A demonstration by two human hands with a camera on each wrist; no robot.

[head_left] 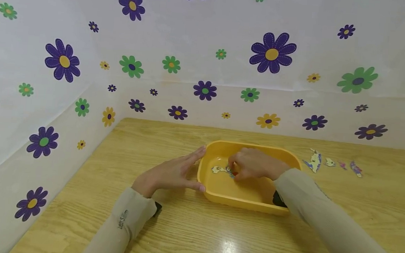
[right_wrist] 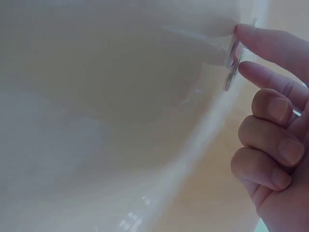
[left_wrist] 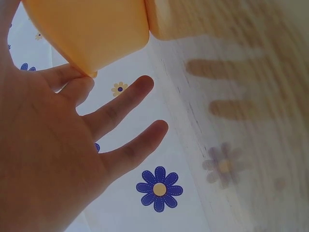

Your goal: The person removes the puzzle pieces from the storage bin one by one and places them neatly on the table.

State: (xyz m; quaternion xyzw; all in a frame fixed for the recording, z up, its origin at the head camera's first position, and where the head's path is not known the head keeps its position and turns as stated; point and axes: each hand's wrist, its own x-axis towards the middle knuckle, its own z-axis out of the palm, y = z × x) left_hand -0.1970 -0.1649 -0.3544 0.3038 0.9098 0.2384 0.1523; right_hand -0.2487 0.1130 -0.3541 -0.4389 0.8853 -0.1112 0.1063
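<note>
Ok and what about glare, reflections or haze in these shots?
Head view: a bright glare patch on the wood-grain tabletop near the frame's bottom edge. Left wrist: the left hand is in shade, and a purple flower is faintly mirrored in the tabletop. Right wrist: hazy, washed-out colour, with small bright highlights on the yellow tub.

A white flower-patterned backdrop [head_left: 194,36] borders the wood-grain table [head_left: 173,234] behind and left.
</note>
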